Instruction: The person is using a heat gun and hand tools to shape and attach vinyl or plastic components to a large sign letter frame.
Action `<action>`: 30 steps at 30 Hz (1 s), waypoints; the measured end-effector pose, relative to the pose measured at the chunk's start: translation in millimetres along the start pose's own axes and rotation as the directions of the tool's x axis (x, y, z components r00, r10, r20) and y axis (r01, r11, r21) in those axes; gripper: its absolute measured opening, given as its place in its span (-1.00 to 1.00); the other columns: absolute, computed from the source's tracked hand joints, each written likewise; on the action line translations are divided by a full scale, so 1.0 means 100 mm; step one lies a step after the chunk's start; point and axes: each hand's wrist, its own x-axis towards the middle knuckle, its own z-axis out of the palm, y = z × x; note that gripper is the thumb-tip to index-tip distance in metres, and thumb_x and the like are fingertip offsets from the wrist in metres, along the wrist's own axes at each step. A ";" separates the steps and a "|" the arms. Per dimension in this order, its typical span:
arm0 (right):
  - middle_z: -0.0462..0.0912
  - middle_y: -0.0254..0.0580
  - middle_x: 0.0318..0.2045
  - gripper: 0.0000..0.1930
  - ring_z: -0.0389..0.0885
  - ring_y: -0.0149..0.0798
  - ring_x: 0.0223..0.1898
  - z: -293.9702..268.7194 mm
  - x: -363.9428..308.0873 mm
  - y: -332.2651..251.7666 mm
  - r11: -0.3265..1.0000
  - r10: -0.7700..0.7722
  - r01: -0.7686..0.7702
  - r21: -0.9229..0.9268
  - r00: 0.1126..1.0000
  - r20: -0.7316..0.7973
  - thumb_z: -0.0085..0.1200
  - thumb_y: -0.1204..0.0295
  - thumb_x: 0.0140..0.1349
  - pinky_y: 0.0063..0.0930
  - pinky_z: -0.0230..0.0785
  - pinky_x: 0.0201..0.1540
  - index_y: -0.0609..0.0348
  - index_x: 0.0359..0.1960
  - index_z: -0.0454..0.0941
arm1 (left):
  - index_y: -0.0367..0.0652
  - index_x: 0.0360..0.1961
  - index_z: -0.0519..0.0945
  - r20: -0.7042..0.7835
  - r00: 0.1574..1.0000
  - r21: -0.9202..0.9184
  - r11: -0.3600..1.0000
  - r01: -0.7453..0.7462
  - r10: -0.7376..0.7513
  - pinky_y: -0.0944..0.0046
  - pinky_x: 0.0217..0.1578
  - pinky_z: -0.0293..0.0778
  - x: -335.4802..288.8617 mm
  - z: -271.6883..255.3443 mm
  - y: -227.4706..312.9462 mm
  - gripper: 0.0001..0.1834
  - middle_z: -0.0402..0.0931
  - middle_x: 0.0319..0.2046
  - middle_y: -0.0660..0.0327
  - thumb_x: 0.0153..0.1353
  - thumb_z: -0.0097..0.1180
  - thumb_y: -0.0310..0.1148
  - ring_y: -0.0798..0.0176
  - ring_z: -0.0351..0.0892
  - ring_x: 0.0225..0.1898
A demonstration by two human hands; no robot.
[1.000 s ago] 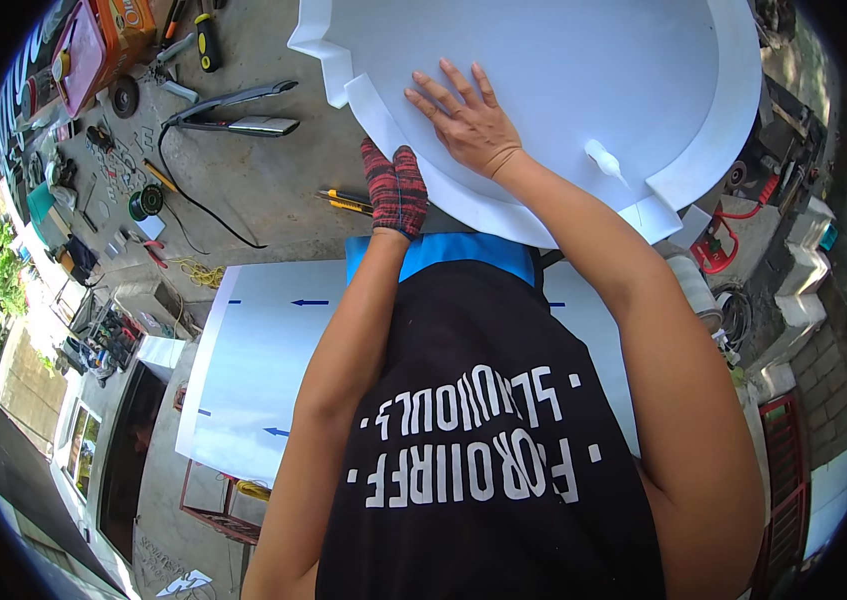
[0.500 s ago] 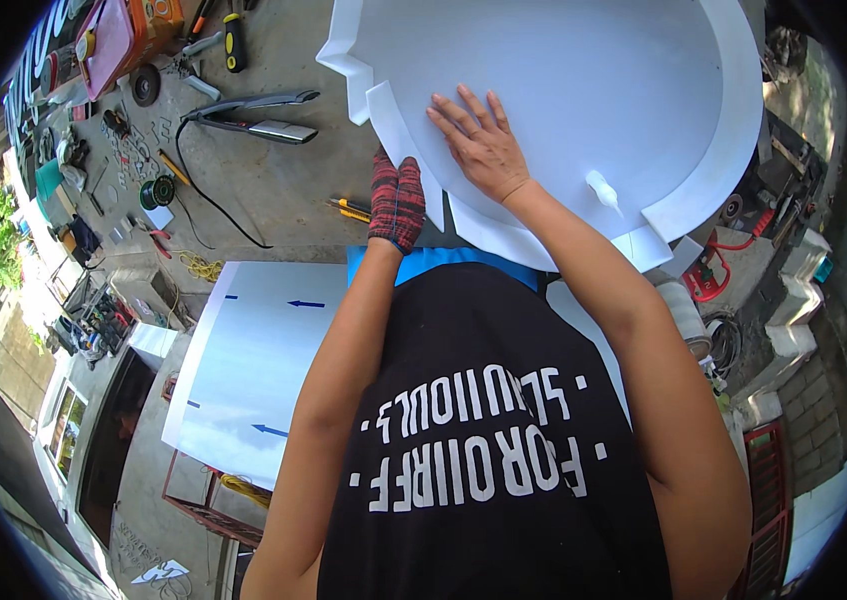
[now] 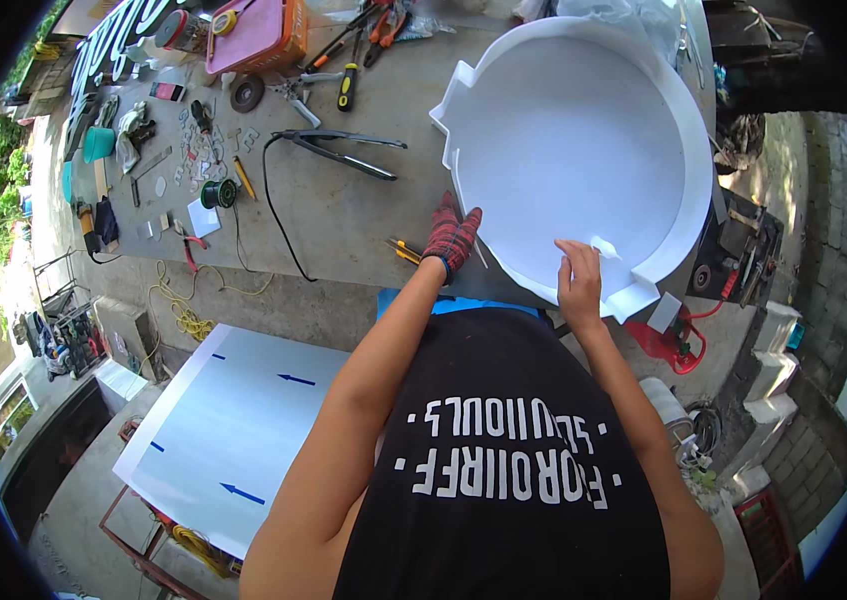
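Observation:
A large rounded white tray-like piece [image 3: 583, 130] with a raised rim lies on the worktable before me. At its left edge my left hand [image 3: 451, 240], in a red and black knit glove, is closed on a thin white strip [image 3: 459, 180], which stands along the rim. My bare right hand [image 3: 580, 285] hovers over the near part of the piece, fingers stretched out and slightly curled, holding nothing. Just right of its fingertips lies a small white bottle [image 3: 604, 247] with a narrow nozzle; I cannot tell whether they touch.
Left of the piece lie a flat iron [image 3: 343, 150] with its cord, a yellow-black cutter knife [image 3: 404, 250], a screwdriver [image 3: 347, 87] and a wire spool [image 3: 218, 194]. An orange bin [image 3: 278, 40] stands farther back. Below the table edge is a white sheet with blue arrows [image 3: 243, 420].
My right hand has lifted off the middle of the white piece and come nearer me, beside the bottle. The strip at my left hand now shows edge-on. The whole view has shifted.

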 end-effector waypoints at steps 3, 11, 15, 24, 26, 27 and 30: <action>0.63 0.02 -0.09 -0.71 0.54 0.07 -0.01 0.02 -0.34 -0.27 1.000 0.003 -0.004 -0.019 0.998 -0.063 -0.02 0.67 0.30 -0.11 0.38 0.11 0.27 0.01 0.63 | -0.26 0.59 0.00 0.105 0.993 0.030 0.998 0.048 -0.050 -0.03 0.50 0.10 -0.16 -0.15 0.03 0.08 0.06 0.53 -0.21 0.35 0.09 0.29 -0.21 0.08 0.55; 0.66 0.02 -0.17 -0.78 0.58 0.12 -0.07 0.73 -1.35 -0.70 0.997 0.081 -0.081 0.002 0.996 -0.022 0.06 0.58 0.28 -0.09 0.41 0.06 0.20 -0.08 0.68 | -0.25 0.60 -0.04 0.363 0.926 -0.071 0.994 -0.081 0.101 0.08 0.51 0.06 -0.13 -0.39 -0.27 0.08 0.07 0.56 -0.15 0.39 -0.09 0.38 -0.12 0.10 0.56; 0.72 0.07 -0.17 -0.75 0.69 0.13 -0.06 1.02 -1.80 -0.63 0.940 0.302 -0.338 0.042 0.886 0.351 0.11 0.39 0.35 -0.13 0.51 0.01 0.18 -0.05 0.73 | -0.19 0.44 0.35 0.256 0.957 0.093 0.982 -0.165 0.137 0.07 0.36 0.31 -0.09 -0.37 -0.49 -0.24 0.46 0.32 -0.09 0.45 -0.02 0.16 -0.07 0.42 0.37; 0.78 0.14 -0.16 -0.67 0.79 0.00 -0.13 0.85 -2.26 0.36 0.783 0.550 -0.622 -0.008 0.685 0.478 0.17 0.25 0.35 -0.20 0.59 -0.02 0.23 -0.02 0.74 | -0.16 0.07 0.65 0.426 0.905 0.475 0.849 -0.232 0.009 -0.02 0.09 0.52 -0.99 -1.32 -1.46 -0.40 0.71 -0.04 -0.06 0.41 -0.10 0.15 -0.13 0.68 0.03; 0.78 0.15 -0.15 -0.66 0.79 0.01 -0.12 0.72 -2.23 0.42 0.829 0.495 -0.559 -0.026 0.711 0.499 0.17 0.24 0.35 -0.20 0.59 -0.01 0.22 -0.02 0.74 | -0.12 0.06 0.66 0.275 0.962 0.607 0.775 -0.174 0.001 -0.04 0.06 0.54 -1.22 -1.41 -2.16 -0.42 0.70 -0.02 -0.07 0.40 -0.13 0.12 -0.14 0.68 0.03; 0.78 0.15 -0.15 -0.66 0.79 0.01 -0.12 0.69 -2.25 0.48 0.855 0.462 -0.517 -0.037 0.727 0.507 0.18 0.24 0.35 -0.20 0.59 -0.01 0.22 -0.01 0.74 | -0.09 0.04 0.67 0.152 0.986 0.591 0.805 -0.039 -0.063 -0.05 0.06 0.55 -1.33 -1.44 -2.46 -0.46 0.69 -0.01 -0.06 0.41 -0.15 0.08 -0.14 0.68 0.05; 0.78 0.16 -0.15 -0.65 0.79 0.03 -0.10 0.57 -2.31 0.64 0.915 0.367 -0.397 -0.068 0.752 0.548 0.18 0.23 0.34 -0.19 0.58 0.01 0.22 0.00 0.73 | -0.12 -0.04 0.70 -0.097 0.991 0.573 0.809 0.130 -0.090 -0.09 0.03 0.55 -1.58 -1.33 -3.54 -0.53 0.71 -0.06 -0.09 0.32 0.02 0.01 -0.17 0.68 0.04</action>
